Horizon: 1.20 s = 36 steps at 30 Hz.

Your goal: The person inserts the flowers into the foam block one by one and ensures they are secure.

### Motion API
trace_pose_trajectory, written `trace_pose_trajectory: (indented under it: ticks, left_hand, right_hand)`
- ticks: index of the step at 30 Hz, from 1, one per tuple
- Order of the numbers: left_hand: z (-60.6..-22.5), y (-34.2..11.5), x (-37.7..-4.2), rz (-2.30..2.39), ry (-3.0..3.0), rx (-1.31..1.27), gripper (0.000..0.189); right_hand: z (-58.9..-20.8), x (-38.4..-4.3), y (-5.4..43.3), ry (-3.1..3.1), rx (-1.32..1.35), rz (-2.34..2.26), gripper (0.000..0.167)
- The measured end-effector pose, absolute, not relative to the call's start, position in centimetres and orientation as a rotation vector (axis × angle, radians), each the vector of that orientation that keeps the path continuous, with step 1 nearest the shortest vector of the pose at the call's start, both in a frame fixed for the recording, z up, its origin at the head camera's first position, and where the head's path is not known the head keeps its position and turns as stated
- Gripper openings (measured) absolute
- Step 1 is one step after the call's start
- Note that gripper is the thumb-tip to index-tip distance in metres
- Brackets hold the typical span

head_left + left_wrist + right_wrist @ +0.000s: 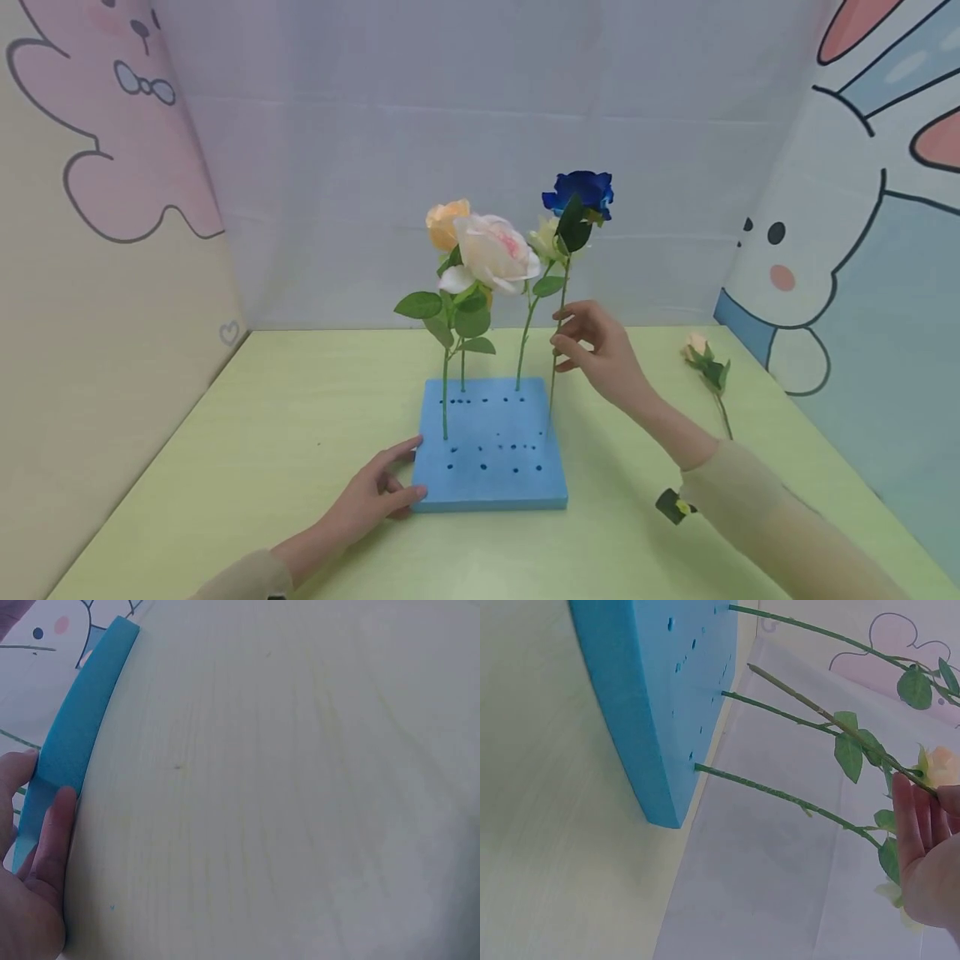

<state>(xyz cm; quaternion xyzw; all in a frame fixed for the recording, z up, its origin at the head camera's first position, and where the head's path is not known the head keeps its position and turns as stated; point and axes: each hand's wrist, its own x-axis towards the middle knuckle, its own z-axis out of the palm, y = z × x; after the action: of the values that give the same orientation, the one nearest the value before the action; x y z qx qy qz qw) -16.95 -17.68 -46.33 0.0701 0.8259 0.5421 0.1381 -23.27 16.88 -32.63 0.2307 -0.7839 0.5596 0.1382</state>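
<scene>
Head view looks forward and down; nearer wrist views share its blue board [480,423].

I see a thin-stemmed, deep-blue rose [581,192], near-upright, pinched by the right hand [603,354], its lower end clear of a flat, square, hole-dotted blue foam block [480,490], 3 pastel, green-stemmed flowers [491,250] upright in it

A pale backdrop [345,208] and cartoon-printed side walls [885,275] round a yellow-green table [315,433] suggest a screened-off workspace.

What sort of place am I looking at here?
Perhaps a craft or demonstration corner: a pale cloth hangs behind the table, a cartoon rabbit decorates one side, and flowers stand in a blue block.
</scene>
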Motion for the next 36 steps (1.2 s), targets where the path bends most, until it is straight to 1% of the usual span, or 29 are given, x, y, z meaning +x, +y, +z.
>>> trace_pose_trajectory:
  ticks: [9, 20, 29, 36]
  left_hand:
    - [-46.3, -17.7, -16.9, 1.583, 2.37, 0.207, 0.075]
    - [-46.3, -17.6, -16.9, 1.585, 2.373, 0.186, 0.076]
    - [-46.3, -17.5, -16.9, 1.56, 2.397, 0.168, 0.076]
    - [-46.5, -17.7, -16.9, 1.567, 2.388, 0.188, 0.076]
  right_hand:
    - [-33.4, -24.3, 14.1, -2.223, 0.731, 1.583, 0.025]
    - [-34.3, -24.4, 11.2, -2.218, 0.751, 1.542, 0.022]
    - [-32.7, -22.7, 10.2, -2.284, 0.714, 1.457, 0.019]
    - [-34.8, -24.4, 10.5, -2.307, 0.703, 1.431, 0.021]
